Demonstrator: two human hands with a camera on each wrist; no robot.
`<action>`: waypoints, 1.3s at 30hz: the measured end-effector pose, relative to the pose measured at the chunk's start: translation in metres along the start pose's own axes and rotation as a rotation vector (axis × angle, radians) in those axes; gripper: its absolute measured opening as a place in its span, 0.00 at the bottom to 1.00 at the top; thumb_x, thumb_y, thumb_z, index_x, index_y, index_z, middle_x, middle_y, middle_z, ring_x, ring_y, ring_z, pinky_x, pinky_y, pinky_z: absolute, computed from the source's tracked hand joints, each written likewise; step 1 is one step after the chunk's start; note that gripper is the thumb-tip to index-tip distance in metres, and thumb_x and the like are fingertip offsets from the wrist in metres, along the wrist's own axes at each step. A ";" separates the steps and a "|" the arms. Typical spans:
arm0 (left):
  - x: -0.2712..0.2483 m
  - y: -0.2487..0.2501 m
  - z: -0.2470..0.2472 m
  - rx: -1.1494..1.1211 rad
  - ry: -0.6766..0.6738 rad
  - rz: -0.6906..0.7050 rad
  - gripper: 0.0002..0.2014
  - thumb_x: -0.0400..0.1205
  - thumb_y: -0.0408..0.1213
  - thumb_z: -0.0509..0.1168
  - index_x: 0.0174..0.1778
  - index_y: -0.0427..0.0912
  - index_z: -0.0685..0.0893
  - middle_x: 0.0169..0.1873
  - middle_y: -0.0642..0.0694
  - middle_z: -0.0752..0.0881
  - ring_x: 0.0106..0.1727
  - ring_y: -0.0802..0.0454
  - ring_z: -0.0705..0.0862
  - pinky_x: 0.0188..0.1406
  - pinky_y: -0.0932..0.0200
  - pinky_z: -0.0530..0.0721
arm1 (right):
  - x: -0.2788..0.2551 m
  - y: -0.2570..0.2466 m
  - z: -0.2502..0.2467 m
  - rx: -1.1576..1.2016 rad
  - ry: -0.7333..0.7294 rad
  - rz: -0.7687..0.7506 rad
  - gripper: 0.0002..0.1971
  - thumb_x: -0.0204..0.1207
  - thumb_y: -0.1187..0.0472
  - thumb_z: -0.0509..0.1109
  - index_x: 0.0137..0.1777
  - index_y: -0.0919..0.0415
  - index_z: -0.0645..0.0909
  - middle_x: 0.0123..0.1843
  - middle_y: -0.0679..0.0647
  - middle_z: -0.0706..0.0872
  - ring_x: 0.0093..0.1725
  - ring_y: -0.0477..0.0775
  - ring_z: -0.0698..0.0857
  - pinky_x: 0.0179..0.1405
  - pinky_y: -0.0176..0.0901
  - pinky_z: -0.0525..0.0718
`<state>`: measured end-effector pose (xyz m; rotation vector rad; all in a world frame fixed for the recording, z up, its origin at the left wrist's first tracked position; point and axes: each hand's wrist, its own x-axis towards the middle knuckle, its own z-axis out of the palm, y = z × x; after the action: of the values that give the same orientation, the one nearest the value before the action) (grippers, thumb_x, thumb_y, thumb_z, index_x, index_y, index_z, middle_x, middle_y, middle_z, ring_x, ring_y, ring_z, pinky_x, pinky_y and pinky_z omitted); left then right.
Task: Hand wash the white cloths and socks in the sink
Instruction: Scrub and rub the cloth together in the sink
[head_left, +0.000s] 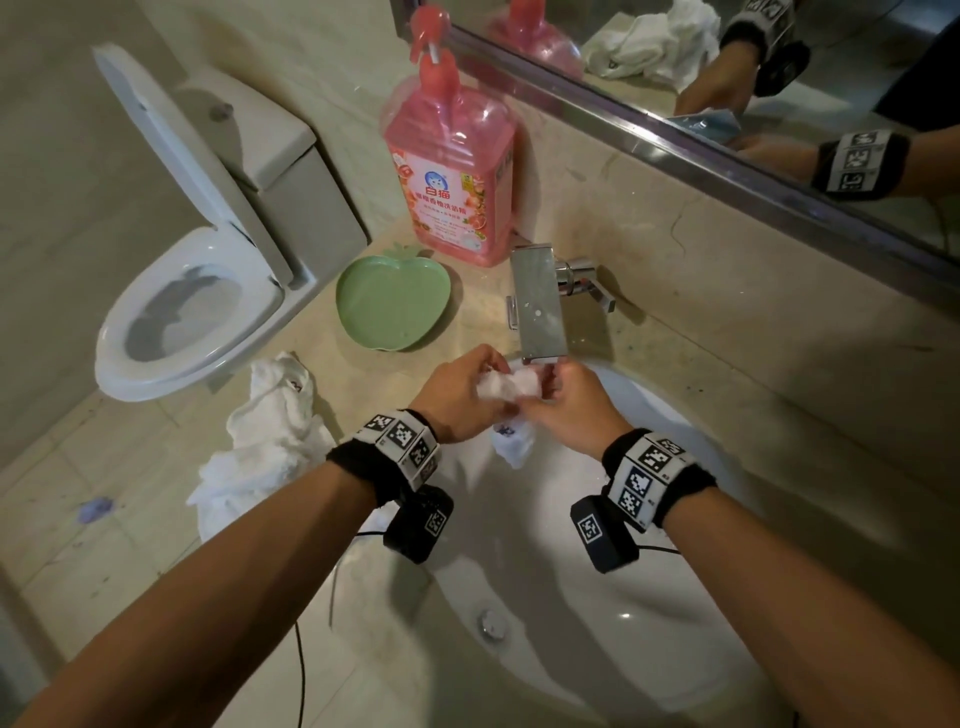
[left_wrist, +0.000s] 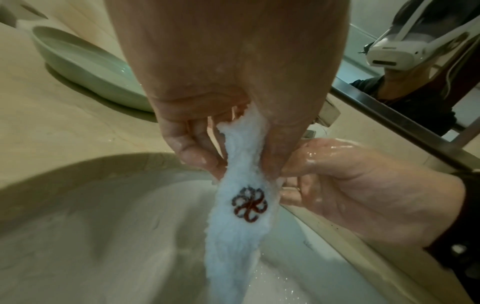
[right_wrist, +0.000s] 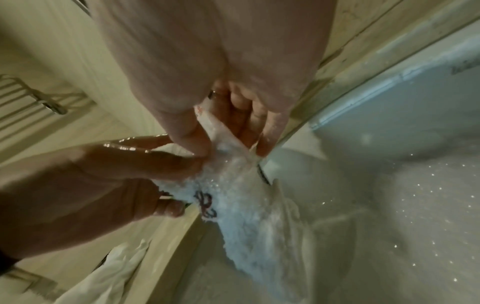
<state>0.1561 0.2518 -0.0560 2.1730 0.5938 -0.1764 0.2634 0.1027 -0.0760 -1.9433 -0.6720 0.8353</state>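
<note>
Two wet hands – left hand (head_left: 457, 397), right hand (head_left: 569, 408) – pinching fluffy white cloth (left_wrist: 241, 207) (dark embroidered emblem), over glossy sink (head_left: 649, 597)

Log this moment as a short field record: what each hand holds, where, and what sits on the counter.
left hand: grips white terry cloth with dark emblem
right hand: grips the same cloth
position: under the steel faucet, over the white sink basin
cloth state: wet, lower end hangs into the basin
counter: pile of white cloths, green apple-shaped dish, pink pump bottle
</note>
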 end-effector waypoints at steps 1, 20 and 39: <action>-0.001 0.000 0.001 0.010 -0.006 -0.010 0.23 0.72 0.47 0.78 0.58 0.54 0.75 0.50 0.47 0.86 0.51 0.46 0.83 0.47 0.55 0.80 | 0.001 0.000 -0.001 -0.002 -0.027 0.010 0.16 0.70 0.61 0.81 0.57 0.63 0.85 0.45 0.51 0.92 0.45 0.47 0.90 0.45 0.45 0.86; -0.002 0.008 0.010 -0.243 -0.016 -0.207 0.21 0.79 0.61 0.66 0.48 0.44 0.80 0.40 0.47 0.91 0.39 0.50 0.91 0.46 0.41 0.91 | -0.018 -0.003 -0.015 -0.025 0.119 -0.038 0.10 0.77 0.60 0.77 0.55 0.45 0.87 0.47 0.39 0.88 0.46 0.34 0.85 0.44 0.28 0.79; -0.029 -0.003 -0.028 -0.439 0.197 -0.154 0.18 0.82 0.53 0.58 0.51 0.43 0.85 0.49 0.40 0.90 0.53 0.38 0.88 0.54 0.34 0.88 | -0.034 -0.012 -0.049 -0.085 0.186 0.193 0.15 0.83 0.57 0.67 0.68 0.57 0.76 0.57 0.55 0.84 0.53 0.58 0.83 0.54 0.52 0.83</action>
<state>0.1268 0.2647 -0.0305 1.7302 0.8287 0.0834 0.2784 0.0589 -0.0369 -2.1565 -0.4202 0.7395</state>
